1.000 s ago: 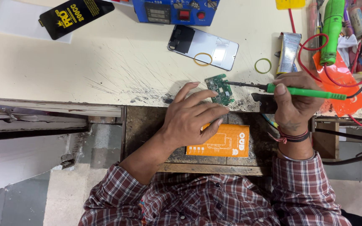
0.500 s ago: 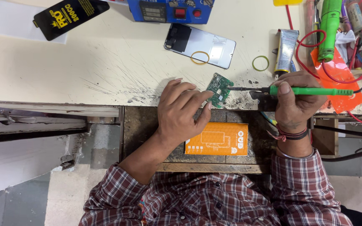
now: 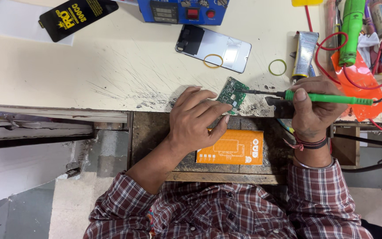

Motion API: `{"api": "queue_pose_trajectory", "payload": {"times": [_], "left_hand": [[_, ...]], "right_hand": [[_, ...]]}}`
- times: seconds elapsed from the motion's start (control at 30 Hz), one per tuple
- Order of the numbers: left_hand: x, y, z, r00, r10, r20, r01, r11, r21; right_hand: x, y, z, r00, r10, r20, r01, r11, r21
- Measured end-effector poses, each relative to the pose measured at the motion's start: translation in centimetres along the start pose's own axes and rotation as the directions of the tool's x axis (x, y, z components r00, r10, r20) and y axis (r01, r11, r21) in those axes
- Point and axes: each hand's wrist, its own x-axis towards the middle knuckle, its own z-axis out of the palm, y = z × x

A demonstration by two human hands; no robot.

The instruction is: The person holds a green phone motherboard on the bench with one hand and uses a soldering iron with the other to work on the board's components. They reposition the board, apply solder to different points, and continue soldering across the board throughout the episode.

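Since 1 second ago, both hands have shifted slightly left with the small green circuit board (image 3: 232, 94). Left hand (image 3: 197, 118) pins the board flat at the bench (image 3: 111, 71) edge, fingers pressed together on it. Right hand (image 3: 312, 110) is closed around a green-handled soldering iron (image 3: 323, 97), tip touching the board's right edge. Soldering appears underway; completion cannot be judged. Behind the board lies 1 phone (image 3: 213, 48).

Circuit board (image 3: 232, 94): small, green, tilted, lying at the worktop's front edge, pinned under fingertips.
Soldering iron (image 3: 319, 96): green-handled, held level, tip touching the board's upper edge.
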Motion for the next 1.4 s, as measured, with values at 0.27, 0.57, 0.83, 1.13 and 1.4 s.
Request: {"api": "queue_pose_trajectory", "payload": {"times": [0.27, 0.57, 0.83, 1.13, 1.4], "left_hand": [[0.1, 0.02, 0.07, 1.0, 0.016, 0.024, -0.016, 1.0, 0.007], [0.47, 0.32, -0.31, 0.999, 0.014, 0.045, -0.015, 1.0, 0.024], [0.51, 0.48, -0.5, 0.998, -0.01, 0.055, 0.01, 1.0, 0.012], [0.26, 0.34, -0.19, 0.998, -0.019, 0.059, 0.018, 1.0, 0.015], [0.13, 0.26, -0.07, 0.998, -0.022, 0.065, 0.021, 1.0, 0.011]], "right_hand": [[0.03, -0.28, -0.1, 0.999, 0.044, 0.017, -0.044, 0.998, -0.033], [0.29, -0.53, 0.25, 0.999, 0.041, 0.0, -0.041, 0.999, -0.005], [0.34, -0.91, 0.39, 0.999, 0.038, 0.01, -0.038, 0.999, -0.004], [0.05, -0.7, 0.09, 0.999, 0.045, 0.02, -0.045, 0.999, 0.006], [0.07, -0.72, 0.08, 0.998, 0.061, 0.01, -0.061, 0.998, -0.005]]}}
